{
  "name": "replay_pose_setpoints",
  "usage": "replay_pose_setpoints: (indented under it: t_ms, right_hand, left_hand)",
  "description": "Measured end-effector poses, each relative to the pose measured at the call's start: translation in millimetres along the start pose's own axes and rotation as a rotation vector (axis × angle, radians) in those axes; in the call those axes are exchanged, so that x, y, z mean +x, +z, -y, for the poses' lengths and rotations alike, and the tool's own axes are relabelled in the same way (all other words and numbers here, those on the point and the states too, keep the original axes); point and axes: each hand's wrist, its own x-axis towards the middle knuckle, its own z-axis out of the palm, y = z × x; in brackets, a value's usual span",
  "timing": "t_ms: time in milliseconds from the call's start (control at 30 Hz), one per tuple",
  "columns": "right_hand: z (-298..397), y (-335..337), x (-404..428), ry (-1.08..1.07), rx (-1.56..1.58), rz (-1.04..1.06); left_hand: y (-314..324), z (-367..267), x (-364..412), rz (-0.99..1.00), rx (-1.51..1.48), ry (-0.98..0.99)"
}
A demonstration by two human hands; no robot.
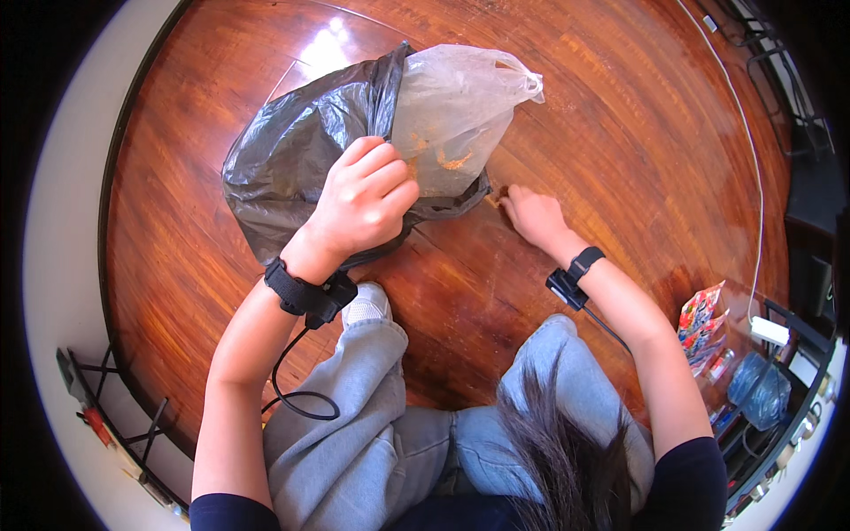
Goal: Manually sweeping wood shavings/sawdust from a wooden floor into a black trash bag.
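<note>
A black plastic bag (292, 146) lies on the wooden floor (637, 152) before me. Partly inside its mouth is a translucent white plastic bag (458, 99), knotted at its far right end, with orange-brown crumbs showing on it. My left hand (365, 196) is closed on the rim of the black bag. To the right of the bag's mouth, my right hand (536, 216) is low by the floor, its fingertips at a small brownish bit. Whether they pinch it cannot be told. Each wrist wears a black strap with a small device and cable.
At the right, red printed packets (700, 318), a blue plastic bundle (760, 391) and a white power adapter (770, 330) are by a black rack. A white cable (747, 126) runs along the floor. A black metal frame (133, 431) stands at the lower left. My feet are near the bag.
</note>
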Motion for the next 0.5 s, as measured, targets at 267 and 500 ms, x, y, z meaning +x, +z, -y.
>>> replay_pose_setpoints:
  t_ms: [267, 500]
  right_hand:
    - [51, 40, 12, 0.362, -0.027, -0.002]
    - [35, 65, 24, 0.271, -0.150, -0.102]
  left_hand:
    - [7, -2, -1, 0.025, -0.021, -0.007]
    - [10, -3, 5, 0.020, -0.049, -0.013]
